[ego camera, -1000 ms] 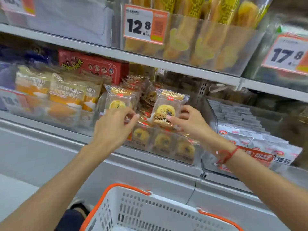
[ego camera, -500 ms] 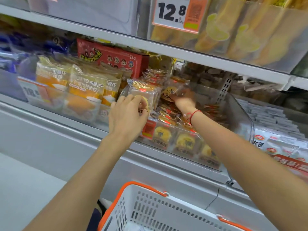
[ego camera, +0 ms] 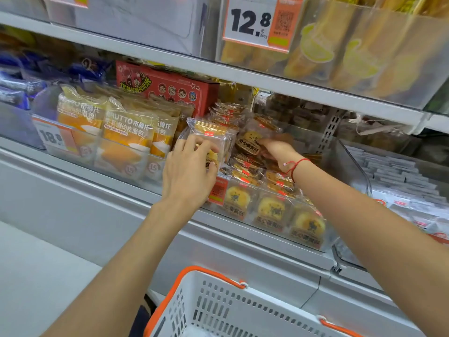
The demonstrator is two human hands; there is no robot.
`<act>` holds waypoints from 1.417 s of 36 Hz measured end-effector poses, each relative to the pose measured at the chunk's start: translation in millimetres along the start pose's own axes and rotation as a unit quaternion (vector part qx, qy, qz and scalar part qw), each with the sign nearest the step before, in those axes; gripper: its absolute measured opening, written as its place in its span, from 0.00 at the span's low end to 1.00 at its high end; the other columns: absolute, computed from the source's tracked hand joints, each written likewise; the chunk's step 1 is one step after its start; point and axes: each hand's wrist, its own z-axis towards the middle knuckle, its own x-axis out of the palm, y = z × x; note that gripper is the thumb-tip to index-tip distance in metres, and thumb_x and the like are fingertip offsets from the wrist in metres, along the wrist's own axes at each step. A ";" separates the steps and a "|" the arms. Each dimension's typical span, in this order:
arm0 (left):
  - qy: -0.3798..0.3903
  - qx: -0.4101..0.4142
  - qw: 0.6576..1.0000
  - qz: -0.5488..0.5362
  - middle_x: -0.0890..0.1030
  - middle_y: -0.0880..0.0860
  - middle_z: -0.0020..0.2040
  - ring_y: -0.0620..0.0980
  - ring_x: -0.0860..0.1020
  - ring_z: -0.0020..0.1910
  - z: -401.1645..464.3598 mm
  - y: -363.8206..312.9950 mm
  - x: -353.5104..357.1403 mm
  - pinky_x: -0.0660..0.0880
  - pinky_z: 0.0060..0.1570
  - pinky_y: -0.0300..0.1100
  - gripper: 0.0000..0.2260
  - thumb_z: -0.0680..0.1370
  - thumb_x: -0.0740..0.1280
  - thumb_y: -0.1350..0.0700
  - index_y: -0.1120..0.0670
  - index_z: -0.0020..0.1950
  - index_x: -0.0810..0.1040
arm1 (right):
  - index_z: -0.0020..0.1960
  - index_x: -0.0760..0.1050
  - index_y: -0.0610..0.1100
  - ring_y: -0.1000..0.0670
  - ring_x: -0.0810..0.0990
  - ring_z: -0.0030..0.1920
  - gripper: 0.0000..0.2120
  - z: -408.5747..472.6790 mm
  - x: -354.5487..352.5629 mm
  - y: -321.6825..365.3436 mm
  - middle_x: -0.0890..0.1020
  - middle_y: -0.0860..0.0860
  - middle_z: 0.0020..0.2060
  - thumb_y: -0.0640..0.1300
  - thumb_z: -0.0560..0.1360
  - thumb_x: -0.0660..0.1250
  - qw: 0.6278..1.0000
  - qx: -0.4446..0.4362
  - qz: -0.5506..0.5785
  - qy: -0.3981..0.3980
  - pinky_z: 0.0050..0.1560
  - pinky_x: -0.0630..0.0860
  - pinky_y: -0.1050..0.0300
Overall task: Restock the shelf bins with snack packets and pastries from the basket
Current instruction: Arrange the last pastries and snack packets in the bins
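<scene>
A clear shelf bin (ego camera: 349, 166) on the middle shelf holds several egg-yolk pastry packets (ego camera: 272, 210) with yellow round pastries inside. My left hand (ego camera: 189, 171) grips one clear pastry packet (ego camera: 209, 132) upright at the bin's left end. My right hand (ego camera: 277, 149), with a red string on the wrist, reaches deeper into the bin and holds another pastry packet (ego camera: 250, 142) tilted above the pile. The white basket with orange handles (ego camera: 218, 310) sits below, near the bottom edge; its contents are hidden.
Left of the bin stand orange bread bags (ego camera: 126, 132) behind an 18.8 price tag (ego camera: 52, 137). A red box (ego camera: 167, 86) sits behind. White packets (ego camera: 398, 171) fill the bin on the right. The upper shelf carries yellow snacks (ego camera: 340, 49) and a 12.8 tag (ego camera: 252, 20).
My right hand carried its packet from the bin's front to deep over the pile. My left hand stayed at the left end with its packet. The view shifted closer and to the left.
</scene>
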 end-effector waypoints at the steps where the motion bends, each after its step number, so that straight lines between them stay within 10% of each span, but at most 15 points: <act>1: 0.000 -0.001 1.000 -0.001 0.73 0.50 0.59 0.52 0.69 0.61 0.2 -0.1 0.1 0.66 0.52 0.44 0.09 0.77 0.66 0.57 0.48 0.56 0.77 | 0.38 0.68 0.44 0.55 0.68 0.28 0.14 0.2 1.7 -1.5 0.70 0.50 0.30 0.50 0.80 0.61 1.000 -0.004 -0.011 -0.009 0.28 0.66 0.65; 5: 0.001 -0.001 1.000 -0.001 0.73 0.49 0.59 0.51 0.68 0.61 1.1 0.0 1.1 0.67 0.53 0.45 0.10 0.77 0.66 0.57 0.48 0.57 0.76 | 0.45 0.72 0.42 0.53 0.73 0.25 0.13 5.3 14.5 -2.4 0.76 0.47 0.35 0.51 0.81 0.60 0.989 -0.080 -0.102 -0.077 0.21 0.66 0.65; 11: 0.006 0.001 1.000 -0.003 0.73 0.50 0.60 0.51 0.68 0.62 1.9 0.0 0.6 0.68 0.54 0.47 0.11 0.77 0.66 0.57 0.49 0.58 0.76 | 0.67 0.70 0.42 0.43 0.81 0.53 0.19 1.7 9.4 3.6 0.78 0.44 0.60 0.45 0.77 0.67 0.968 -0.167 -0.151 -0.115 0.51 0.80 0.47; 14: 0.012 -0.001 1.000 0.001 0.72 0.49 0.60 0.51 0.68 0.62 1.1 -0.1 0.0 0.68 0.53 0.46 0.11 0.77 0.65 0.57 0.48 0.59 0.76 | 0.69 0.67 0.42 0.44 0.80 0.52 0.22 1.0 1.1 6.2 0.75 0.44 0.63 0.41 0.77 0.67 0.982 -0.143 -0.112 -0.059 0.49 0.81 0.49; 17: 0.016 0.000 1.000 0.002 0.72 0.49 0.61 0.51 0.68 0.62 1.0 -0.3 -0.4 0.68 0.53 0.45 0.11 0.78 0.65 0.57 0.48 0.60 0.75 | 0.67 0.69 0.40 0.48 0.80 0.43 0.19 -0.9 -6.4 8.7 0.77 0.42 0.59 0.37 0.77 0.66 0.995 -0.090 -0.039 0.026 0.41 0.79 0.58; 21: 0.020 0.002 1.000 0.004 0.72 0.50 0.61 0.52 0.68 0.62 0.9 -0.8 -0.8 0.70 0.54 0.46 0.11 0.77 0.65 0.57 0.49 0.60 0.75 | 0.67 0.70 0.37 0.46 0.77 0.61 0.16 -8.3 -21.3 5.7 0.76 0.42 0.63 0.40 0.81 0.60 0.998 -0.041 -0.010 0.045 0.54 0.76 0.59; 26: 0.020 0.026 0.999 0.003 0.74 0.50 0.61 0.53 0.71 0.59 -1.8 -2.4 -2.3 0.69 0.54 0.47 0.12 0.77 0.66 0.59 0.50 0.60 0.76 | 0.62 0.72 0.38 0.46 0.75 0.61 0.12 -27.5 -34.9 -1.8 0.76 0.43 0.60 0.39 0.80 0.61 0.996 -0.053 -0.054 0.054 0.64 0.74 0.52; 31: -0.007 0.073 0.997 0.005 0.78 0.50 0.58 0.53 0.72 0.57 -12.8 -8.3 -6.4 0.69 0.53 0.48 0.12 0.76 0.68 0.60 0.51 0.59 0.78 | 0.68 0.68 0.39 0.47 0.76 0.59 0.21 -55.9 -38.4 -13.8 0.76 0.46 0.60 0.39 0.77 0.67 0.991 -0.115 -0.072 -0.022 0.60 0.76 0.51; 37: -0.026 0.127 0.992 0.007 0.80 0.47 0.49 0.51 0.76 0.49 -45.7 -15.7 -18.4 0.67 0.44 0.42 0.07 0.76 0.68 0.57 0.51 0.54 0.79 | 0.54 0.78 0.47 0.54 0.79 0.44 0.10 -124.1 -35.2 -39.4 0.79 0.54 0.40 0.40 0.74 0.70 0.972 -0.232 -0.014 0.014 0.47 0.78 0.59; 44: 0.175 0.011 0.984 -0.018 0.76 0.39 0.39 0.44 0.76 0.41 -104.6 4.0 -10.4 0.70 0.37 0.39 0.04 0.78 0.65 0.53 0.44 0.49 0.79 | 0.45 0.79 0.48 0.54 0.79 0.39 0.08 -176.9 -25.7 -88.7 0.82 0.51 0.40 0.35 0.73 0.70 0.923 -0.377 -0.047 0.057 0.39 0.76 0.66; 51: 0.378 0.040 0.920 0.099 0.79 0.41 0.52 0.45 0.78 0.53 -166.5 40.3 27.7 0.73 0.47 0.40 0.10 0.81 0.60 0.53 0.44 0.57 0.78 | 0.53 0.80 0.41 0.57 0.79 0.34 0.07 -162.1 17.2 -190.0 0.81 0.50 0.38 0.37 0.75 0.68 0.934 -0.140 -0.154 0.290 0.36 0.76 0.64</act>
